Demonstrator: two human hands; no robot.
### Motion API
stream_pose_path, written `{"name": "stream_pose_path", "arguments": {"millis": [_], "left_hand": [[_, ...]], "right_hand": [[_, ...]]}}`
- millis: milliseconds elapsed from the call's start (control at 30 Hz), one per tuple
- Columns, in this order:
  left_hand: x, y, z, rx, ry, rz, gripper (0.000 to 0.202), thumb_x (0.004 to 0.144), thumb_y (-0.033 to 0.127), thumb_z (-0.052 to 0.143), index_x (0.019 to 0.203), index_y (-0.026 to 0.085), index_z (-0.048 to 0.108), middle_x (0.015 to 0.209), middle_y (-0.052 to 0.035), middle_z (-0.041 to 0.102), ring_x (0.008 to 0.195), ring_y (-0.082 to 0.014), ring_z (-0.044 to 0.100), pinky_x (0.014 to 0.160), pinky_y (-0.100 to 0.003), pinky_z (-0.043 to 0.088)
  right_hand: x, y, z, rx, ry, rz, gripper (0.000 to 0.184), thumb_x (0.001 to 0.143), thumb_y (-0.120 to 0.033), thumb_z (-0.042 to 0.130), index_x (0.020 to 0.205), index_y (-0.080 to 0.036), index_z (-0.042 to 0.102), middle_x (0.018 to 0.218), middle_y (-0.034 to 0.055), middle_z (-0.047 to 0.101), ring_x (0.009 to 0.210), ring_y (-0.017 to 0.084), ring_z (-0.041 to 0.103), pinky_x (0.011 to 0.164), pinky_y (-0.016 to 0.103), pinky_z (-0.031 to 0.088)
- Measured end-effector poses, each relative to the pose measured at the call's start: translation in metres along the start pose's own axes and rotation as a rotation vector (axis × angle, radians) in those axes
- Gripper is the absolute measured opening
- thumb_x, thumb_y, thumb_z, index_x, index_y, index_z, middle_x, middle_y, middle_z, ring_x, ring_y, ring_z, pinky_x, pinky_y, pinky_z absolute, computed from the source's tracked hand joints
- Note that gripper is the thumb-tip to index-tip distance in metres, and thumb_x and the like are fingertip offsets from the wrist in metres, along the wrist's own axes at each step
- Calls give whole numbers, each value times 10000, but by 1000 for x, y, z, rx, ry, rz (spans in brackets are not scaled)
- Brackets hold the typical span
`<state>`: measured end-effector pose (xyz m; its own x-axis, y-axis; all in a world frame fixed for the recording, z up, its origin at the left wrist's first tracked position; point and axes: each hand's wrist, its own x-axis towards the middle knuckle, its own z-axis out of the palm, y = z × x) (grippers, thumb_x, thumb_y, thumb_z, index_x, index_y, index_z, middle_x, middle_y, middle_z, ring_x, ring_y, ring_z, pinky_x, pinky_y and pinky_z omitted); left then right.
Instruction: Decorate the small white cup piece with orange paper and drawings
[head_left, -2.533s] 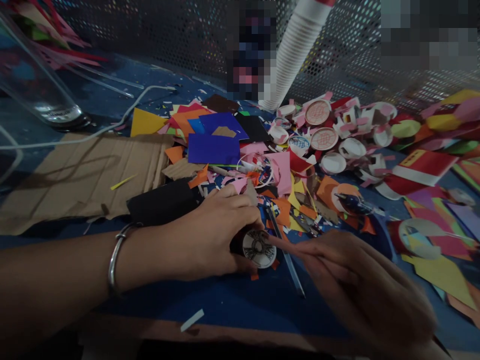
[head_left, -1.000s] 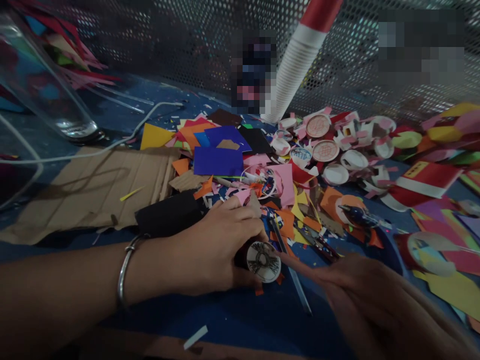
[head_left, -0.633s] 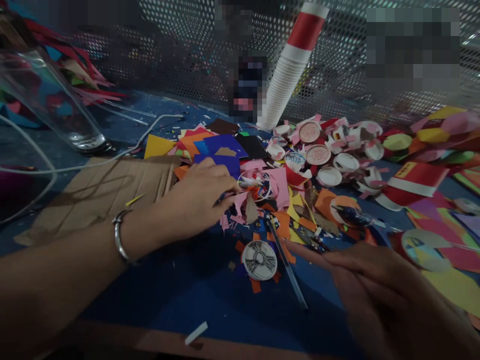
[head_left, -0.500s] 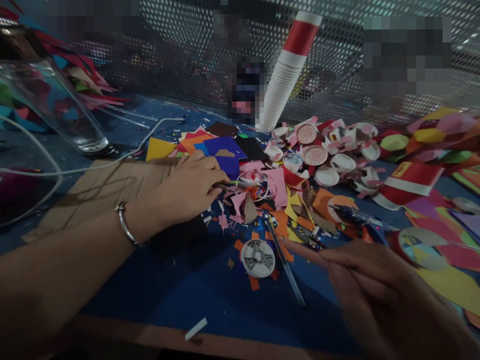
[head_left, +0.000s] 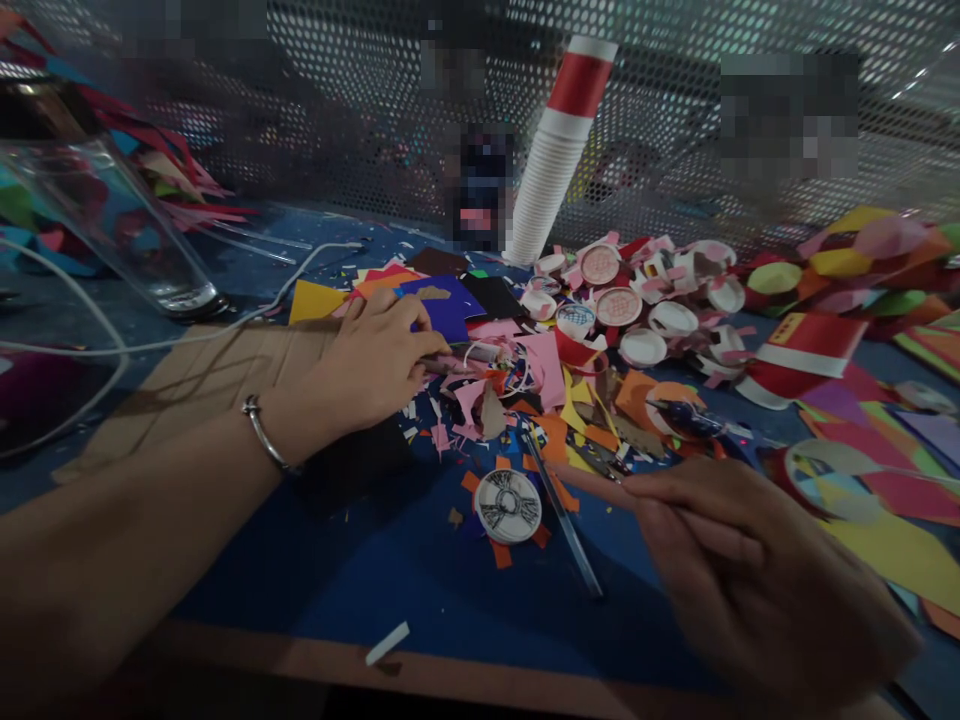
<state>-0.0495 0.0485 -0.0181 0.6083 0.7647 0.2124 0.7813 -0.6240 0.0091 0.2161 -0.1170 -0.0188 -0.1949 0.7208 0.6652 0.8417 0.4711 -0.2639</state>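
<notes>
My left hand (head_left: 379, 360), with a silver bangle at the wrist, reaches onto the pile of scraps. Its fingers are bent together beside some pens (head_left: 484, 352); what lies between them is hidden. Nearer the front, my right hand (head_left: 750, 570) is closed in a pinch around a thin pinkish strip (head_left: 585, 482), blurred, which points left. Under its tip lies a clear-barrelled pen (head_left: 571, 535) on the blue table. Left of that pen sits a white disc-like cup base (head_left: 508, 506) with black drawn patterns and orange tabs spread around it.
A tall stack of paper cups (head_left: 551, 165) leans before a perforated metal screen (head_left: 337, 110). Cut cups (head_left: 671, 318) and coloured paper (head_left: 892, 550) crowd the right. A glass bottle (head_left: 142, 220), a white cable (head_left: 217, 338) and cardboard (head_left: 202, 390) occupy the left.
The whole view has shifted slightly. Both hands stay in nearly the same places, and the drawn-on cup base and pen lie as before.
</notes>
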Motion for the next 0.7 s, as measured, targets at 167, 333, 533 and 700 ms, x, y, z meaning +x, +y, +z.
{"name": "stream_pose_path", "arguments": {"millis": [167,333,533,700], "left_hand": [[0,1,0,6,33,-10,335,907,201,580,1188,200,761,1177,-149,628,1163,-377,482,1029,-581,368],[-1,-4,3,9,61,9,434,901,234,591,1316,229,717,1212,-144,612,1197,-382,465,1031,-579,378],[-2,-6,5,101,65,-35,382,880,299,626,1246,238,714,1202,-134,604,1199,-386,473,1038,-568,394],[-5,-4,-1,198,48,-38,227,889,341,614,1022,175,692,1150,-170,610,1186,-432,493,973,-580,418]], "right_hand": [[0,-6,3,36,41,33,139,975,-155,577,992,-262,663,830,-22,795,747,156,759,732,270,601],[-1,-6,4,33,21,34,145,978,-162,570,997,-259,677,827,-11,790,722,160,743,703,274,593],[0,-5,8,81,103,-6,115,965,-157,610,989,-256,665,817,-3,792,671,171,729,637,290,588],[2,-5,8,69,127,-5,137,968,-143,604,947,-254,682,796,1,786,654,165,716,611,288,568]]}}
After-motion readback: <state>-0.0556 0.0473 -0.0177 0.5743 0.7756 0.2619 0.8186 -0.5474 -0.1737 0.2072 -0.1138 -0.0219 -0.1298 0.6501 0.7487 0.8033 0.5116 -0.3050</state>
